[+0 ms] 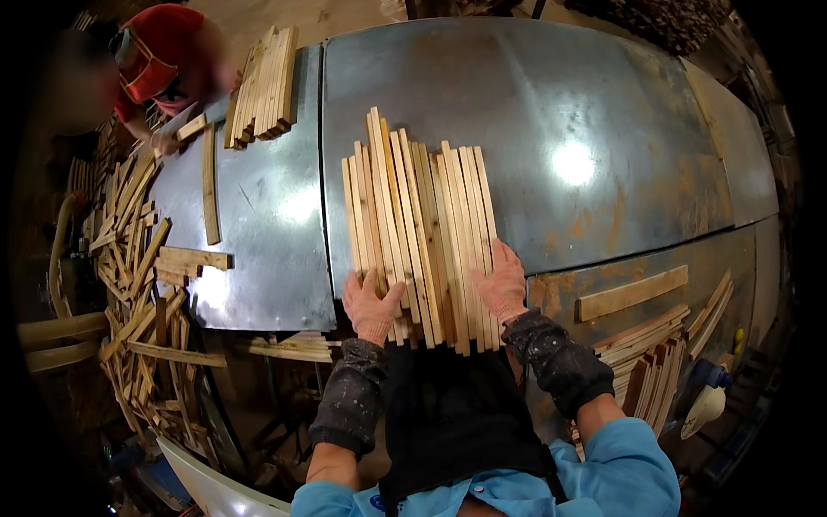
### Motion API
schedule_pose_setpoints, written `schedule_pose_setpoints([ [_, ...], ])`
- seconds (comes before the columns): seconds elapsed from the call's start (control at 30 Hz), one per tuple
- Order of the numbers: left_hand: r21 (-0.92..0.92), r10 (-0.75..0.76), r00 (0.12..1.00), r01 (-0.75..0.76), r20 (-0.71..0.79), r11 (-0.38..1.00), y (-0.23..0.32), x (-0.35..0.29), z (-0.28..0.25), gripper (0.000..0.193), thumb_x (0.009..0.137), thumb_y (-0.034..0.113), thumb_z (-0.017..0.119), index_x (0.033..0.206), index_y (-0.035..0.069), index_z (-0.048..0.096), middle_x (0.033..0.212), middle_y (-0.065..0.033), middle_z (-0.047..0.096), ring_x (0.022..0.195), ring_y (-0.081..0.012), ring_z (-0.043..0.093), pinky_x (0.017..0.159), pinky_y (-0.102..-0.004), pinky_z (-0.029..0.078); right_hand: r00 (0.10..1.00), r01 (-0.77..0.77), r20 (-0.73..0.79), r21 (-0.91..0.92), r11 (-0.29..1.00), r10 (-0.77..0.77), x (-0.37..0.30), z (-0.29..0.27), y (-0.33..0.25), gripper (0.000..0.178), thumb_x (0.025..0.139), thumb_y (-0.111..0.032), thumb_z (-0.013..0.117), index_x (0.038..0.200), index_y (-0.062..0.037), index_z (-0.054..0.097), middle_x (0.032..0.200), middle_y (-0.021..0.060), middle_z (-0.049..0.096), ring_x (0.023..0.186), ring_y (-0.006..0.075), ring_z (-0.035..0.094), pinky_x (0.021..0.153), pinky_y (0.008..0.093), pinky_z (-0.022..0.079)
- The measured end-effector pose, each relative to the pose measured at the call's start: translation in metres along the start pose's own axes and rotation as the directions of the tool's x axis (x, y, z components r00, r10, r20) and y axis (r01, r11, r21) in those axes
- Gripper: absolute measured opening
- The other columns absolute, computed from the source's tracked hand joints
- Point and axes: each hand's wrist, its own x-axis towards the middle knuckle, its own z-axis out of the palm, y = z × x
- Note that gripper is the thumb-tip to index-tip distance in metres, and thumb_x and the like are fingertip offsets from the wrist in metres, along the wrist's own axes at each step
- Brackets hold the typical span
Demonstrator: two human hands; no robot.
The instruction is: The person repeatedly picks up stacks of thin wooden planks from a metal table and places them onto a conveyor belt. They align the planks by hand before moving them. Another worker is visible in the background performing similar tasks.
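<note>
A row of narrow wooden strips [422,224] lies side by side on the metal table [413,77], with uneven far ends. Their near ends reach the table's front edge by my black apron. My left hand [372,303] rests at the row's near left, thumb and fingers apart, on the outer strips. At the right side, my right hand [502,277] presses against the outermost strip with its fingers stretched forward. Neither hand wraps round a strip. Dark sleeve covers sit on both forearms.
At the upper left a person in red [164,60] handles a short wood piece beside a stack of strips [263,86]. Loose offcuts [129,284] heap along the left. A single board [633,293] and stacked strips [655,370] lie on the right.
</note>
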Motion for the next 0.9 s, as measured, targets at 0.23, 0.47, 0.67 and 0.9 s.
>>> schedule_pose_setpoints([
  [0.23, -0.376, -0.092, 0.965, 0.182, 0.244, 0.909, 0.003, 0.018, -0.016, 0.081, 0.09, 0.055, 0.08, 0.155, 0.009, 0.063, 0.154, -0.024, 0.059, 0.142, -0.0412, 0.057, 0.121, -0.0468, 0.044, 0.929, -0.228, 0.357, 0.351, 0.908, 0.095, 0.023, 0.017, -0.102, 0.088, 0.101, -0.054, 0.069, 0.16, 0.0064, 0.047, 0.157, 0.0294, 0.056, 0.142, 0.0418, 0.057, 0.123, 0.0451, 0.043],
  [0.47, -0.297, 0.059, 0.934, 0.052, 0.351, 0.953, 0.015, 0.008, -0.027, 0.113, 0.08, 0.054, 0.09, 0.17, 0.008, 0.04, 0.156, -0.0252, 0.056, 0.142, -0.0395, 0.057, 0.116, -0.046, 0.05, 0.904, -0.286, 0.407, 0.353, 0.891, 0.129, 0.017, 0.009, -0.129, 0.063, 0.093, -0.046, 0.081, 0.133, 0.0023, 0.071, 0.123, 0.0246, 0.077, 0.114, 0.0381, 0.074, 0.103, 0.0456, 0.057],
  [0.67, -0.324, 0.072, 0.929, 0.054, 0.363, 0.945, 0.018, -0.005, -0.033, 0.116, 0.079, 0.057, 0.09, 0.168, 0.003, 0.04, 0.151, -0.0257, 0.057, 0.141, -0.0406, 0.056, 0.117, -0.0458, 0.048, 0.907, -0.288, 0.391, 0.303, 0.908, 0.157, 0.01, 0.019, -0.117, 0.064, 0.091, -0.048, 0.081, 0.133, -0.0001, 0.074, 0.125, 0.0226, 0.078, 0.116, 0.0356, 0.073, 0.104, 0.0451, 0.056],
  [0.9, -0.24, 0.11, 0.928, -0.023, 0.356, 0.971, 0.01, -0.019, -0.035, 0.11, 0.084, 0.06, 0.084, 0.169, 0.007, 0.039, 0.145, -0.0258, 0.062, 0.137, -0.0411, 0.058, 0.115, -0.0461, 0.048, 0.945, -0.244, 0.269, 0.193, 0.95, 0.188, 0.0, 0.027, -0.115, 0.057, 0.096, -0.044, 0.076, 0.131, 0.0012, 0.075, 0.123, 0.0221, 0.077, 0.112, 0.033, 0.072, 0.1, 0.042, 0.056],
])
